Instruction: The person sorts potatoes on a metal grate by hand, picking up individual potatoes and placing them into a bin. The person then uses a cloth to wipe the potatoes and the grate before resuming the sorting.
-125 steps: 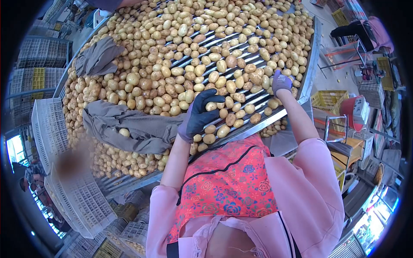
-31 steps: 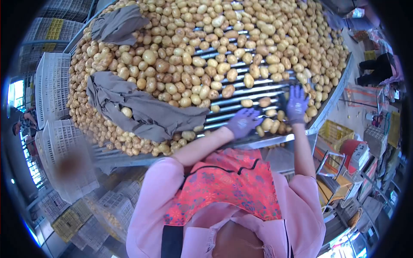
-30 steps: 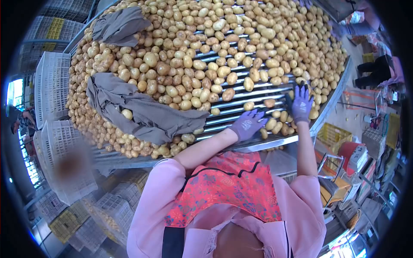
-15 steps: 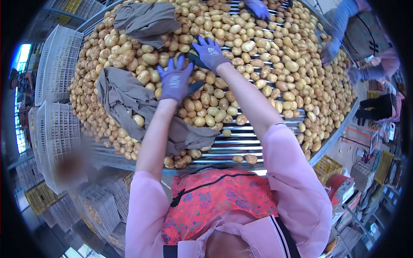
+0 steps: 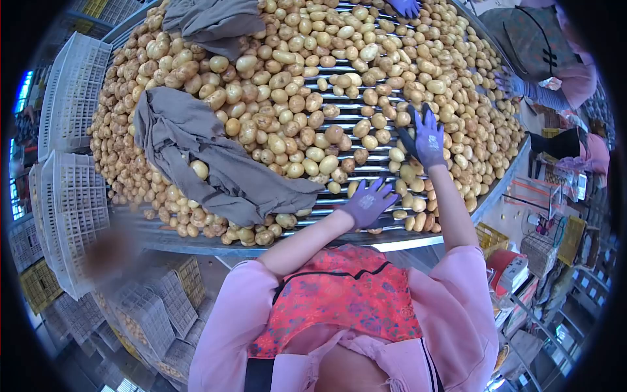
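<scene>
A wide heap of potatoes point(image 5: 281, 117) covers a bed of metal rollers point(image 5: 349, 124). My left hand point(image 5: 370, 202), in a purple glove, is low over the rollers near the front edge, its fingers spread and nothing seen in them. Farther right and deeper in, my right hand point(image 5: 428, 138) rests against potatoes, gloved alike, with fingers apart; its thumb side looks dark. A grey cloth point(image 5: 209, 163) lies across the potatoes left of my hands. Behind it, a second grey cloth point(image 5: 219, 23) is bunched on the heap.
White plastic crates point(image 5: 75, 209) stand along the left side. Across the bed at top, another person's gloved hand point(image 5: 406, 8) shows; at right, a co-worker's sleeved arm point(image 5: 545, 95) reaches over the potatoes. A yellow crate point(image 5: 491, 238) sits beyond the right front edge.
Both my hands have moved right and toward me, from the potatoes by the cloths. More rollers show in the middle, and some potatoes now lie farther right. The view has shifted slightly.
</scene>
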Available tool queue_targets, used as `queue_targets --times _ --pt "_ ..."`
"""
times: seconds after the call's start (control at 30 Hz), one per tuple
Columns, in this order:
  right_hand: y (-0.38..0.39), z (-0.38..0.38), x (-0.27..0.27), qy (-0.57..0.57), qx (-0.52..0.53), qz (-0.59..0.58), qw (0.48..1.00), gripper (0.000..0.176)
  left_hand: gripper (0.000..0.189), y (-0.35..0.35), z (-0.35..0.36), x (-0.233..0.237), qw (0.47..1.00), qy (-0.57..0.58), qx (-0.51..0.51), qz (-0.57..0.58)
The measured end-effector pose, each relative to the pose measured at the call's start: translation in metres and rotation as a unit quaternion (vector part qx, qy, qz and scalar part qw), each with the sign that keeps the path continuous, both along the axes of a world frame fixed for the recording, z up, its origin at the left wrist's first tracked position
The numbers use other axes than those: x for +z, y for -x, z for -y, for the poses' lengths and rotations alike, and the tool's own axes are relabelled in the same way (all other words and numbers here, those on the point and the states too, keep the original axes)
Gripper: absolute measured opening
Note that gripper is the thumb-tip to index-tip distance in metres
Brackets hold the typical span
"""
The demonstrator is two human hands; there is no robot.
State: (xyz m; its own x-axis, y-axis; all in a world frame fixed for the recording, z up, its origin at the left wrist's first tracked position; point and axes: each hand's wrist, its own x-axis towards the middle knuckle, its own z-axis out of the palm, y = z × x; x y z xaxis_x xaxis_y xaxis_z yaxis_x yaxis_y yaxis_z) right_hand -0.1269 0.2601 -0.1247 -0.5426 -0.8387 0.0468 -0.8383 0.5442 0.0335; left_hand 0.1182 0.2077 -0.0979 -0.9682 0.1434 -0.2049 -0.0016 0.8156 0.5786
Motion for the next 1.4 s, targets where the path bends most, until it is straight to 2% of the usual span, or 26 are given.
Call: queue_targets --times 0.03,0.07,0.1,0.17,0.23,0.3,0.4,0.43,0.5,0.57,0.63,0.7,0.77,0.83,0.93,1.07,1.17,1.2,1.23,1.27,1.3,1.33,1.37,1.4 --pt "-0.005 -0.012 0.005 -0.018 -0.007 -0.017 1.0 0.063 0.054 -0.014 -0.001 0.006 0.999 -0.019 0.026 -0.034" --pt "-0.014 -0.021 0.007 -0.021 -0.032 -0.055 0.998 0.064 0.055 -0.025 0.008 0.007 0.998 0.014 0.026 -0.06" --pt "-0.028 -0.023 0.019 -0.091 -0.084 -0.046 0.991 0.064 0.055 -0.032 0.029 0.024 0.995 0.047 0.027 -0.087" --pt "-0.069 -0.025 0.018 0.019 -0.154 -0.061 0.986 0.063 0.057 -0.029 0.087 0.059 0.995 0.073 0.066 -0.008" --pt "-0.118 -0.03 0.015 -0.01 -0.064 -0.021 0.998 0.061 0.059 -0.027 0.134 0.067 0.949 0.23 0.2 -0.076" --pt "-0.148 -0.027 0.01 0.023 -0.017 0.056 0.998 0.057 0.061 -0.011 0.177 0.061 0.928 0.279 0.244 -0.034" --pt "-0.094 -0.041 -0.011 -0.024 -0.084 0.035 0.996 0.05 0.064 0.005 0.186 0.033 0.923 0.308 0.223 -0.061" --pt "-0.078 -0.041 -0.007 -0.034 -0.091 0.036 0.995 0.049 0.066 0.007 0.172 0.017 0.931 0.296 0.205 -0.06" --pt "-0.075 -0.012 0.04 -0.007 -0.103 0.045 0.994 0.042 0.068 0.01 0.133 0.01 0.956 0.245 0.16 0.014" --pt "-0.068 0.034 0.059 0.048 -0.032 0.169 0.984 0.039 0.062 0.014 0.095 0.003 0.97 0.197 0.142 0.008" --pt "-0.068 0.09 0.071 0.114 0.188 0.129 0.967 0.04 0.053 0.011 0.052 0.004 0.976 0.208 0.069 -0.007" --pt "-0.062 0.15 0.058 0.09 0.316 0.024 0.944 0.042 0.049 0.007 0.017 0.002 0.989 0.145 0.037 0.006" --pt "-0.045 0.198 0.017 -0.027 0.408 -0.094 0.908 0.05 0.049 0.001 -0.001 0.004 0.995 0.092 0.001 0.035" --pt "-0.05 0.227 0.023 -0.219 0.359 -0.013 0.907 0.055 0.05 -0.01 0.001 0.014 0.996 0.081 0.0 0.046" --pt "-0.043 0.228 0.021 -0.215 0.393 -0.018 0.894 0.046 0.054 -0.031 0.025 0.03 0.998 0.011 0.059 0.035" --pt "-0.034 0.249 0.022 -0.221 0.414 0.022 0.883 0.031 0.063 -0.034 0.041 0.021 0.998 0.003 0.056 0.017" --pt "-0.031 0.257 0.008 -0.208 0.419 0.038 0.883 0.039 0.063 -0.021 0.048 0.024 0.999 -0.014 0.04 0.027" --pt "-0.029 0.255 0.009 -0.207 0.415 0.036 0.885 0.039 0.055 -0.018 0.05 0.024 0.997 -0.044 0.048 0.03" --pt "-0.028 0.252 0.009 -0.116 0.294 0.2 0.928 0.037 0.055 -0.015 0.053 0.024 0.998 -0.044 0.046 0.027" --pt "-0.026 0.249 0.008 -0.018 0.157 0.355 0.921 0.037 0.055 -0.014 0.06 0.023 0.996 -0.073 0.055 0.025" --pt "-0.019 0.243 0.011 -0.018 0.153 0.354 0.922 0.037 0.056 -0.015 0.069 0.021 0.993 -0.101 0.062 0.024" --pt "-0.007 0.233 0.019 0.078 0.211 0.328 0.917 0.036 0.054 -0.019 0.079 0.025 0.99 -0.091 0.094 -0.043" --pt "0.007 0.223 0.028 0.174 0.266 0.297 0.9 0.035 0.052 -0.015 0.094 0.027 0.983 -0.133 0.119 -0.046" --pt "0.014 0.205 0.053 0.208 0.164 0.459 0.848 0.035 0.05 -0.007 0.11 0.028 0.973 -0.174 0.143 -0.05"
